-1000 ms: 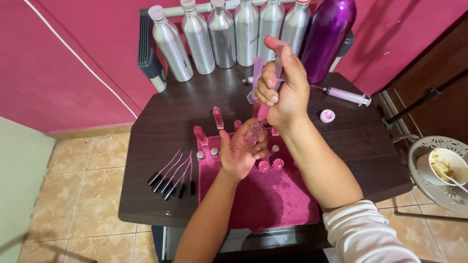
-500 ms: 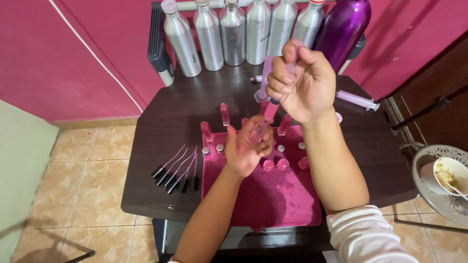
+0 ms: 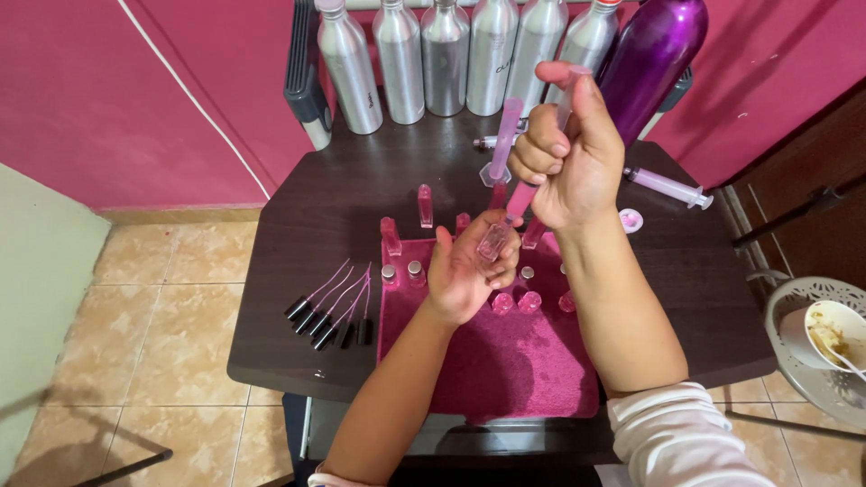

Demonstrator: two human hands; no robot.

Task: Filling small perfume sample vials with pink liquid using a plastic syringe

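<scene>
My left hand (image 3: 469, 271) holds a small clear vial (image 3: 496, 239) with pink liquid over a magenta cloth (image 3: 505, 361). My right hand (image 3: 568, 158) grips a pink syringe (image 3: 534, 171) above it, thumb on the plunger, tip pointing down into the vial's mouth. Several small pink vials (image 3: 516, 302) stand and lie on the cloth around my left hand. Two upright vials (image 3: 424, 206) stand just beyond the cloth.
A row of silver metal bottles (image 3: 446, 59) and a tall purple bottle (image 3: 654, 59) line the back of the dark table (image 3: 298, 261). Black spray-pump tubes (image 3: 334, 311) lie left of the cloth. Another syringe (image 3: 667, 188) lies right. A white chair with a bowl (image 3: 834, 334) stands right.
My right hand with the syringe has shifted slightly right and its thumb sits on the plunger. My left hand keeps the vial under the tip. The view has moved a little.
</scene>
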